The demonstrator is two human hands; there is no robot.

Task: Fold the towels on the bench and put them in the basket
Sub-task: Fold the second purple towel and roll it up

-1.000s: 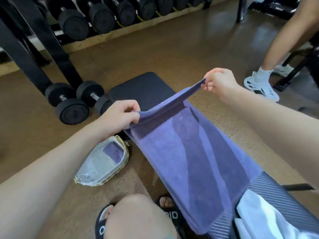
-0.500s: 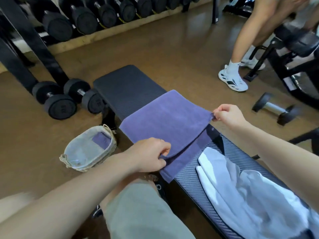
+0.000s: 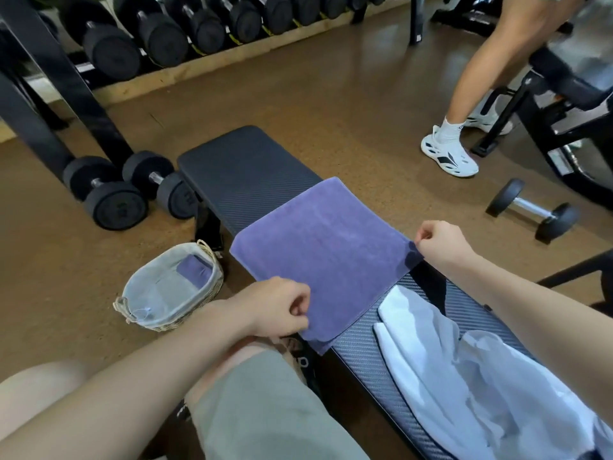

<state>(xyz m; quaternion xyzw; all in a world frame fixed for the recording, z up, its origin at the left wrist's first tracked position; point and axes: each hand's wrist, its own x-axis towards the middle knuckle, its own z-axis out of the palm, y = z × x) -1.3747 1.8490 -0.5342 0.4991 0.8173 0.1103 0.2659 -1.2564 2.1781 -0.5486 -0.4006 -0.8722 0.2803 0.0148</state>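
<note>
A purple towel (image 3: 323,250) lies folded in half across the black bench (image 3: 245,171). My left hand (image 3: 278,308) pinches its near left corner at the bench's edge. My right hand (image 3: 441,244) pinches the right corner on the far side. A crumpled white towel (image 3: 464,366) lies on the bench just behind the purple one, toward me. On the floor to the left of the bench stands a wicker basket (image 3: 132,308) with a pale liner; a small folded purple towel (image 3: 194,270) sits inside it.
Two black dumbbells (image 3: 116,190) lie on the floor left of the bench, by a dumbbell rack (image 3: 159,38). Another dumbbell (image 3: 534,210) lies on the right. A person's leg and white shoe (image 3: 447,154) stand at the far right beside another bench.
The towel's far edge, held up at first, has been brought toward me and laid over the near half. Both hands have come down to the bench with its corners.
</note>
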